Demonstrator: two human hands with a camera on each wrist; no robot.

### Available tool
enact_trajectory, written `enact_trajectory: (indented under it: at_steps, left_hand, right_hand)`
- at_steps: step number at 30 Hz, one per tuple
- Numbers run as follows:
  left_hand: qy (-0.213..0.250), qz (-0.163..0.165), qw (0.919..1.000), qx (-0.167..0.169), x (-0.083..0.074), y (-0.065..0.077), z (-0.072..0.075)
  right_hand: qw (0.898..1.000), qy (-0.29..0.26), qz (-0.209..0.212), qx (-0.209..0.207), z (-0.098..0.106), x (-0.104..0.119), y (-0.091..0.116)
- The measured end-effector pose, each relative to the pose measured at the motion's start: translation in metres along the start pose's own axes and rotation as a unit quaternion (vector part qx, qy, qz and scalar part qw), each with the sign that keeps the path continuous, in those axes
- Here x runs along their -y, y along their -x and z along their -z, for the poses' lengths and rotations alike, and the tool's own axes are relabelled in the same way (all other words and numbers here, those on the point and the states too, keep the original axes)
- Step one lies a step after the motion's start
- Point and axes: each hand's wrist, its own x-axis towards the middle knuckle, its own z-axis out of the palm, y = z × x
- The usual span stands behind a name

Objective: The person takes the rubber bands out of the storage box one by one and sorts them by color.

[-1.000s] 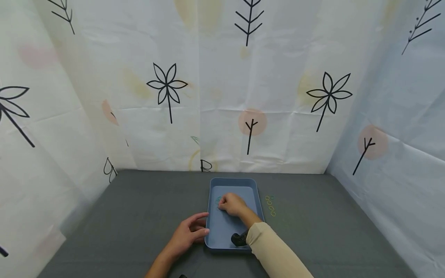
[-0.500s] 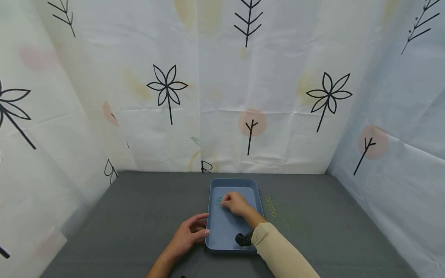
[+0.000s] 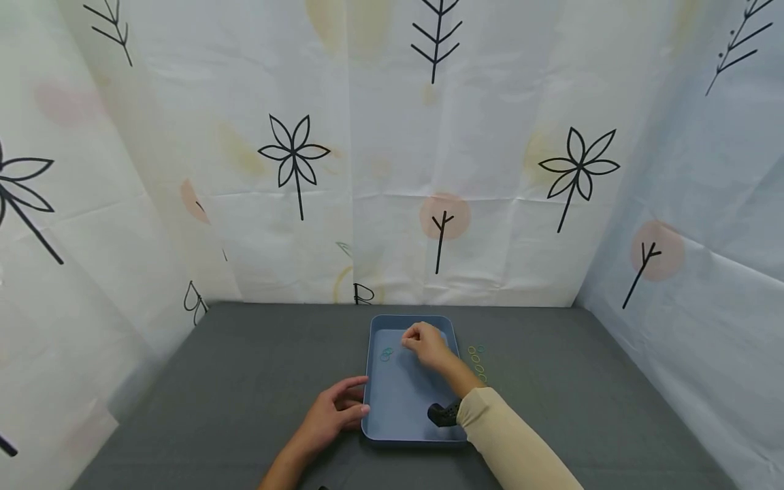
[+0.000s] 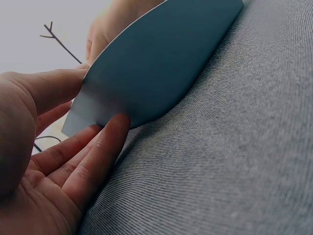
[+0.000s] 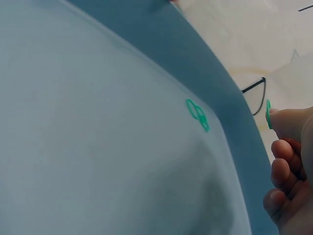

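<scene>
My right hand (image 3: 427,347) is raised over the far half of the blue tray (image 3: 395,415). In the right wrist view its thumb and finger pinch a small green rubber band (image 5: 268,115). Several like green bands (image 3: 386,354) lie together on the tray floor near its left wall, to the left of that hand. My left hand (image 3: 327,416) rests beside the tray, its extended fingertips (image 4: 121,122) touching the outside of the left wall.
To the right of the tray, yellow bands (image 3: 476,358) lie in a line on the grey cloth (image 3: 275,354), with a green one (image 3: 480,348) beside them. A black wrist device (image 3: 442,414) sits over the tray's near right part. Patterned white cloth (image 3: 392,170) walls the table.
My right hand has lifted from the green bands and moved right and away from me, a band pinched in it. The left hand stays at the tray wall.
</scene>
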Motion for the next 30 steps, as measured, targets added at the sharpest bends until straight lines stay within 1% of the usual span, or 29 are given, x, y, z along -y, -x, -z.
enact_trajectory:
  at_steps: [2,15,21,30]
  left_hand:
    - [-0.003,0.001,1.0,-0.002,0.0,0.0,0.0]
    - [-0.015,0.0,0.9999,-0.004,0.002,0.0,0.0]
    - [-0.015,0.005,0.9998,-0.008,0.002,0.001,0.0]
    - [-0.015,-0.001,0.9999,-0.006,0.0,0.0,0.0]
  right_hand:
    - [1.0,-0.009,0.001,-0.012,0.005,-0.001,0.0]
    - [0.998,-0.001,-0.019,-0.06,0.044,-0.02,-0.001]
    - [0.996,-0.002,-0.03,-0.078,0.057,-0.03,0.002]
    - [0.994,0.017,-0.039,-0.099,0.069,-0.047,0.014]
